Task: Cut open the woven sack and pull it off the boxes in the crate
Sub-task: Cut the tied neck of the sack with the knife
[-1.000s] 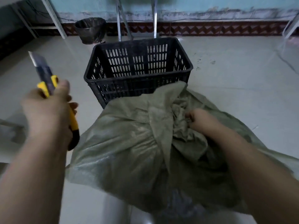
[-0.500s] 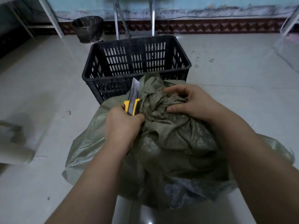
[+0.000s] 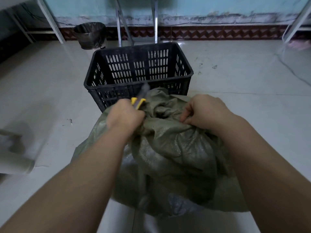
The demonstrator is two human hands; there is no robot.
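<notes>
A bulging grey-green woven sack (image 3: 168, 157) lies on the floor in front of me, its bunched neck pointing toward a black slotted crate (image 3: 138, 71). My left hand (image 3: 125, 116) grips a yellow utility knife (image 3: 138, 100) whose blurred blade points up beside the sack's neck. My right hand (image 3: 203, 111) pinches the gathered cloth at the neck's right side. What the sack holds is hidden. The visible part of the crate's inside looks empty.
The crate stands on a pale tiled floor (image 3: 244, 81) just beyond the sack. A dark waste bin (image 3: 90, 35) sits by the back wall on the left. Metal frame legs (image 3: 120, 22) rise behind the crate. A pale object (image 3: 15, 158) lies at the left edge.
My left hand swung the knife from high on the left down to the sack's neck. My right hand shifted from the top of the bunch to its right side.
</notes>
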